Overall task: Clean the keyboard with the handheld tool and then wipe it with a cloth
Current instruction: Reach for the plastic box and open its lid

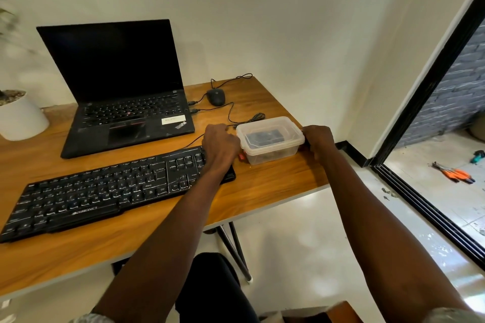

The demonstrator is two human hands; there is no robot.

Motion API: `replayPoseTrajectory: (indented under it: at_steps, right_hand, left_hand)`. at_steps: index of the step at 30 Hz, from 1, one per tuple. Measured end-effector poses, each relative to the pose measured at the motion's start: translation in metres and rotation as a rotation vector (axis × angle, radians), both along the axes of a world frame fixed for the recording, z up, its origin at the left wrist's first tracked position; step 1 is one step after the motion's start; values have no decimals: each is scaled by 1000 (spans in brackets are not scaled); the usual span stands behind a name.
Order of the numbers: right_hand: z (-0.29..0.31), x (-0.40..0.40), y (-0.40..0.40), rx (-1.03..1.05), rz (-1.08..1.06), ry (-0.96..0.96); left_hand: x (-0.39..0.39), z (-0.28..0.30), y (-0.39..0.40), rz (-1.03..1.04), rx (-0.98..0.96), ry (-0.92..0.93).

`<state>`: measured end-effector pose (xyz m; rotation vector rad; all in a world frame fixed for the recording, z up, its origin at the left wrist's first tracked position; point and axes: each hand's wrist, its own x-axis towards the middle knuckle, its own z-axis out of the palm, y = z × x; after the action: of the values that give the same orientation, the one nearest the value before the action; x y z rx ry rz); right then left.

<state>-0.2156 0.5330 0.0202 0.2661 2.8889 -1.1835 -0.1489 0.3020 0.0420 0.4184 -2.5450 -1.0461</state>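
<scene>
Two hands are on the clear box [270, 139], one at each short end. My left hand [220, 143] presses against the box's left end, fingers curled down over the rim; my right hand [319, 140] is closed round the right end the same way. Both seem to grip the lidded box, though the fingertips are hidden behind it, so I cannot tell how tight either hold is. Something dark shows through the lid, too blurred to name, and a small red piece [241, 157] sits at the box's lower left corner.

The keyboard [105, 189] lies left of the box, slanting down toward the near edge of the desk [275, 186]; its right end sits under my left wrist, just beside the box. Behind the keyboard, farther left of the box, stands an open laptop [123, 92] with a dark screen. A mouse [216, 96] rests behind the box, its cable looping nearby. A white pot [21, 118] is far left of the box.
</scene>
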Motion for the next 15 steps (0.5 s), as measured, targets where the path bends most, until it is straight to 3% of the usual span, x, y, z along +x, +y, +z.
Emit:
replayPoseTrajectory:
  at_steps: [3, 5, 8, 12, 15]
  right_hand:
    - [1, 2, -1, 111, 63, 24]
    - [2, 4, -3, 109, 70, 63]
    - [-1, 8, -5, -23, 3, 188]
    - [-3, 15, -12, -297, -71, 205]
    - [-6, 21, -17, -383, -89, 240]
  left_hand:
    - [-6, 8, -1, -247, -77, 48]
    - [-12, 18, 2, -456, -79, -58]
    - [-19, 28, 11, -619, -187, -197]
    - [-34, 28, 15, -700, -349, -309]
    - [-42, 25, 13, -752, -324, -372]
